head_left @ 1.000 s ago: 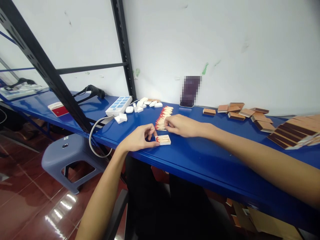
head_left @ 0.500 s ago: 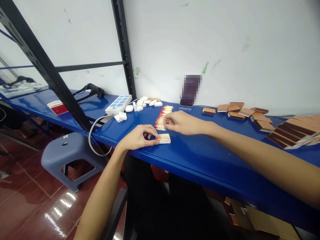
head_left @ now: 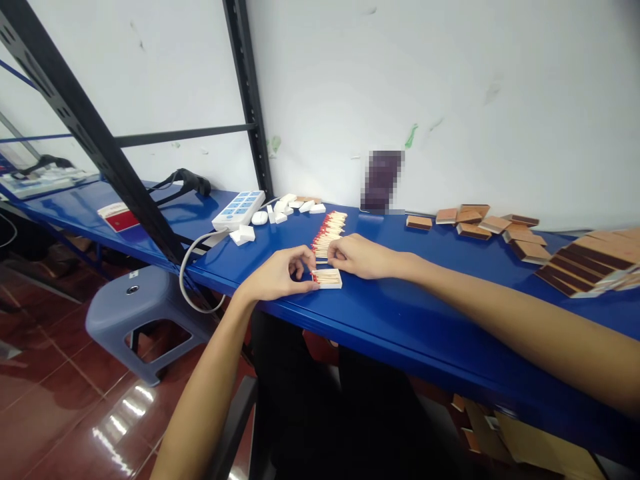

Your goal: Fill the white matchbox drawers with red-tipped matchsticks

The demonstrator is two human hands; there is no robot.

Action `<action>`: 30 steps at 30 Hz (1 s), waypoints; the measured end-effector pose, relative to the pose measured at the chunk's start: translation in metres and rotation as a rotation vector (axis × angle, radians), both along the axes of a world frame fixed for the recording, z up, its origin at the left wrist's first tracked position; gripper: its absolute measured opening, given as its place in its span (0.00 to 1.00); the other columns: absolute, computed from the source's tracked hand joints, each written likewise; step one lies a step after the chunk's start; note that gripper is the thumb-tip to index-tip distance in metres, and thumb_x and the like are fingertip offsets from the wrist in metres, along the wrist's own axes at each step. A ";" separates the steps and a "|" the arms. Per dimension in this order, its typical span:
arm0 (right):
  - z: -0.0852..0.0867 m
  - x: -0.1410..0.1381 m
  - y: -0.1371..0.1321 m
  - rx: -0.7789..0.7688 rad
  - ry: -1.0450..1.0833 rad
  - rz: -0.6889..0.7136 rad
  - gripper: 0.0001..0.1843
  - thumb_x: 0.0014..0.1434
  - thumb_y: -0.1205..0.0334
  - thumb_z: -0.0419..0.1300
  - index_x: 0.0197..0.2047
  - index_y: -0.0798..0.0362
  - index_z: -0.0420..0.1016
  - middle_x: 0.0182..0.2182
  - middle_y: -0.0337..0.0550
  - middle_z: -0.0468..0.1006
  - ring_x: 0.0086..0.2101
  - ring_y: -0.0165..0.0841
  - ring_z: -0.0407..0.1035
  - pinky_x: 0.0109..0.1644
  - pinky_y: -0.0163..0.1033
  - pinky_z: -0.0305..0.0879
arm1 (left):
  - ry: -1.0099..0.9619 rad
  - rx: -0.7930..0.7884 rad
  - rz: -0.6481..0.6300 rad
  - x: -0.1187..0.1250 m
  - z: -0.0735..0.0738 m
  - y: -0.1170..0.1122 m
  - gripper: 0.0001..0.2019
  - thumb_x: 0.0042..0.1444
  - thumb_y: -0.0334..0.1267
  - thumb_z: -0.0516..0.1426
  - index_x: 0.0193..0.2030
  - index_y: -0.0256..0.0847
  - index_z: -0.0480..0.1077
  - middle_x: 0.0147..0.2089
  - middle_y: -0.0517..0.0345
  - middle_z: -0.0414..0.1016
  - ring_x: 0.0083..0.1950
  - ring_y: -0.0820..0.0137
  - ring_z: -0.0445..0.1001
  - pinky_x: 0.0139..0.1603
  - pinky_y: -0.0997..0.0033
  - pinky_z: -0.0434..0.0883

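A small open matchbox tray (head_left: 329, 279) with red-tipped matches in it lies near the front edge of the blue shelf (head_left: 400, 313). My left hand (head_left: 277, 275) rests at its left end, fingers curled and touching it. Behind the tray a loose pile of red-tipped matches (head_left: 328, 233) stretches toward the wall. My right hand (head_left: 361, 257) lies just right of the pile's near end, fingers pinched together over the tray; a few matches seem to be in the pinch.
Brown matchbox sleeves (head_left: 480, 223) lie scattered by the wall, with a larger stack (head_left: 590, 263) at far right. A white power strip (head_left: 238, 210), white plugs (head_left: 287, 207) and a phone (head_left: 381, 181) sit at the back. A black rack post (head_left: 100, 143) and grey stool (head_left: 137, 313) stand left.
My right hand has drawn back from the match pile toward the tray. My left hand has stayed at the tray's left end.
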State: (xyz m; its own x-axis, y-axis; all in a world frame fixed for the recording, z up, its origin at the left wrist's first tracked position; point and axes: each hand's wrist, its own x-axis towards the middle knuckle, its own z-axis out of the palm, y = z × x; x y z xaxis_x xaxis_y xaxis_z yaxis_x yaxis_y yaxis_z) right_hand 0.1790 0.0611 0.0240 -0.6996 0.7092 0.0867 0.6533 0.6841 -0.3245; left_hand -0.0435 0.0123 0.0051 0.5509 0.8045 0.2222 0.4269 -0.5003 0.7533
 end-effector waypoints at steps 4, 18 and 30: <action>0.017 0.010 0.001 -0.036 -0.003 0.021 0.08 0.59 0.68 0.55 0.27 0.54 0.69 0.20 0.35 0.67 0.23 0.26 0.58 0.31 0.36 0.52 | -0.079 -0.041 -0.011 0.000 -0.001 0.000 0.19 0.50 0.39 0.67 0.40 0.41 0.62 0.42 0.58 0.74 0.32 0.76 0.65 0.35 0.72 0.68; 0.023 0.008 -0.006 -0.094 0.080 0.108 0.09 0.62 0.62 0.54 0.34 0.55 0.74 0.27 0.40 0.74 0.26 0.28 0.61 0.30 0.37 0.51 | 0.057 0.075 -0.014 -0.002 -0.001 0.004 0.14 0.55 0.45 0.65 0.43 0.38 0.80 0.40 0.54 0.75 0.32 0.74 0.65 0.32 0.72 0.63; -0.012 0.006 0.013 0.108 0.105 0.030 0.06 0.60 0.67 0.57 0.35 0.56 0.76 0.25 0.39 0.72 0.27 0.28 0.62 0.33 0.36 0.51 | 0.028 0.003 0.029 0.000 -0.001 0.001 0.14 0.51 0.43 0.67 0.38 0.38 0.70 0.31 0.63 0.67 0.31 0.75 0.63 0.32 0.73 0.63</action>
State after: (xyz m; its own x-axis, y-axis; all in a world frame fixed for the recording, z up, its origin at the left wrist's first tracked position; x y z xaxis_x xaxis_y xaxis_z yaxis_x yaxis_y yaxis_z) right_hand 0.1854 0.0745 0.0117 -0.7033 0.6708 0.2354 0.5983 0.7373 -0.3136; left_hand -0.0438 0.0138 0.0046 0.5336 0.8193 0.2096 0.4617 -0.4899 0.7395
